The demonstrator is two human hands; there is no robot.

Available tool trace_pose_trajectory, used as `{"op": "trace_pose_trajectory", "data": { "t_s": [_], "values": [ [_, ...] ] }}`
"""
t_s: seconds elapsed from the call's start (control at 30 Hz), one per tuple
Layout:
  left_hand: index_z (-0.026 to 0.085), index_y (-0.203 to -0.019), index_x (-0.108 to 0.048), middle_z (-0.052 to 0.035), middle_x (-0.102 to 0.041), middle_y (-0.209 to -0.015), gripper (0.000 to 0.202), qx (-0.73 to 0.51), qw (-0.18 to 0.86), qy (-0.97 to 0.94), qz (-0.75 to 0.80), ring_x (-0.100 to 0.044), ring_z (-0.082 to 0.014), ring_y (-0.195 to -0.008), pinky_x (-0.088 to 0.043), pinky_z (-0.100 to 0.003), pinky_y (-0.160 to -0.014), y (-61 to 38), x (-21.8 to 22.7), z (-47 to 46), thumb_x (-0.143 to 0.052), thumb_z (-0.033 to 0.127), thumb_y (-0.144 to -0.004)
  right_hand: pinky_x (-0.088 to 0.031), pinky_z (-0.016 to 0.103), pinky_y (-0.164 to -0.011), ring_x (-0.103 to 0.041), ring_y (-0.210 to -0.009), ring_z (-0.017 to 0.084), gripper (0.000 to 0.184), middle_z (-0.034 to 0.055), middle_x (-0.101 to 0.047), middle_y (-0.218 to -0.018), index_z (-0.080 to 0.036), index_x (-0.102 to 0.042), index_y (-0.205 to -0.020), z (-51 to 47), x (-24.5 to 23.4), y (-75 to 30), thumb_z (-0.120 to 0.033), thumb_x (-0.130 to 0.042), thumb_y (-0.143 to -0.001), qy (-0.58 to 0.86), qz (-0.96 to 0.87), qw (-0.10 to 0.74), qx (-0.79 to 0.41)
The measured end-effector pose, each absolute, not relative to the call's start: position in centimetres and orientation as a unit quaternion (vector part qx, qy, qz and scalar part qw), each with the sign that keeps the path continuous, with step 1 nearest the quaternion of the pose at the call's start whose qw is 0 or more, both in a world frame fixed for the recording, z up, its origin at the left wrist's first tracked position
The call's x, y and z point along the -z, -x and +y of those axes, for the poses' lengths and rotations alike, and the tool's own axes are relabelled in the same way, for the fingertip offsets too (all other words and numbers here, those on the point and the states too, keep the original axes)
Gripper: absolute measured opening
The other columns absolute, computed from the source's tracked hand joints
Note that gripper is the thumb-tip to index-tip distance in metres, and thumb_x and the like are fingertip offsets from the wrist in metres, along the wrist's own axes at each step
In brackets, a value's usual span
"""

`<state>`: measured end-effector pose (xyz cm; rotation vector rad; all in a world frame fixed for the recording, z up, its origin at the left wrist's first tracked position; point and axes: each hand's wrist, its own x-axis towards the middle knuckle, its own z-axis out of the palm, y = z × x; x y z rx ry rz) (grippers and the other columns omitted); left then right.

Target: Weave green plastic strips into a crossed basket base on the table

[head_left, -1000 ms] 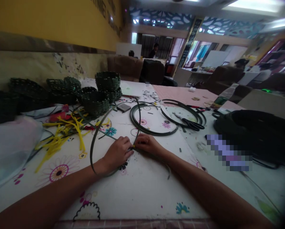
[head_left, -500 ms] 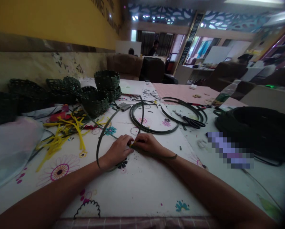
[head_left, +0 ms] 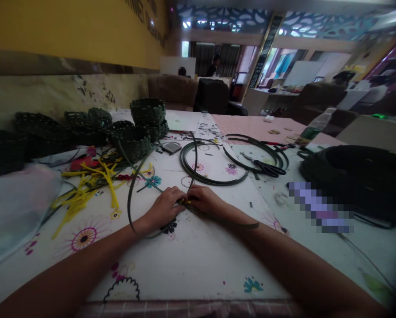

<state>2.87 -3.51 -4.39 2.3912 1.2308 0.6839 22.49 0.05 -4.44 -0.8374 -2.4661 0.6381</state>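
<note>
Two bare hands, the left hand (head_left: pixel 163 210) and right hand (head_left: pixel 204 201), meet, clamped on a flat dark plastic strap hoop (head_left: pixel 128 205).

On the tabletop (head_left: pixel 198 274), woven baskets (head_left: pixel 131 142) stand left behind the coiled strip (head_left: pixel 214 182), scissors (head_left: pixel 267 168) lie right of it, and the left hand (head_left: pixel 163 210) and right hand (head_left: pixel 204 199) are before it, on a bent strip (head_left: pixel 131 207).

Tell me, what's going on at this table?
A person is working at a table with a flowered cover, holding a bent dark green strip between the left hand and the right hand, with a bit of yellow showing where the hands meet. Around them lie coils of green strip, a pair of scissors, loose yellow strips and a group of small woven green baskets.
</note>
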Motion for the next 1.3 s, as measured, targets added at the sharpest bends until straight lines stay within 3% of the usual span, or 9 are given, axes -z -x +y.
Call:
{"op": "trace_pose_trajectory", "data": {
  "t_s": [0.3, 0.73, 1.07, 1.3],
  "values": [
    [0.021, -0.097, -0.062, -0.004, -0.06, -0.097, 0.017, -0.233, 0.181, -0.855, 0.426, -0.052, -0.0217, -0.095, -0.042, -0.036, -0.087, -2.8, 4.5, -3.4, -0.06, 0.014, -0.081, -0.033, 0.021, -0.058, -0.043, -0.061, 0.01, 0.009, -0.0025, -0.051, -0.068, -0.015, -0.058, -0.078, 0.3, 3.6, -22.7, -0.02, -0.061, -0.084, 0.291, -0.89, 0.237, -0.258],
    [0.021, -0.096, -0.064, -0.003, -0.06, -0.094, 0.017, -0.246, 0.193, -0.854, 0.417, -0.052, -0.0202, -0.094, -0.041, -0.034, -0.088, -2.7, 4.6, -3.3, -0.061, 0.013, -0.081, -0.032, 0.021, -0.058, -0.044, -0.062, 0.01, 0.013, -0.0012, -0.052, -0.067, -0.014, -0.056, -0.07, 0.5, 4.5, -22.3, -0.01, -0.059, -0.082, 0.304, -0.897, 0.228, -0.227],
    [0.02, -0.087, -0.063, -0.0034, -0.06, -0.092, 0.008, -0.241, 0.186, -0.858, 0.413, -0.052, -0.0202, -0.092, -0.041, -0.035, -0.086, -2.9, 4.4, -3.4, -0.061, 0.014, -0.082, -0.037, 0.023, -0.064, -0.05, -0.069, 0.012, 0.013, 0.0024, -0.057, -0.077, -0.014, -0.064, -0.076, 0.3, 4.1, -22.8, -0.015, -0.059, -0.087, 0.257, -0.904, 0.225, -0.256],
    [0.022, -0.093, -0.066, -0.0043, -0.06, -0.096, 0.013, -0.235, 0.183, -0.863, 0.407, -0.052, -0.0204, -0.094, -0.041, -0.035, -0.087, -2.9, 4.4, -3.5, -0.059, 0.016, -0.084, -0.035, 0.022, -0.061, -0.047, -0.065, 0.012, 0.014, 0.0004, -0.054, -0.072, -0.015, -0.061, -0.071, 0.5, 4.4, -22.7, -0.009, -0.058, -0.083, 0.276, -0.905, 0.212, -0.247]
  ]
}}
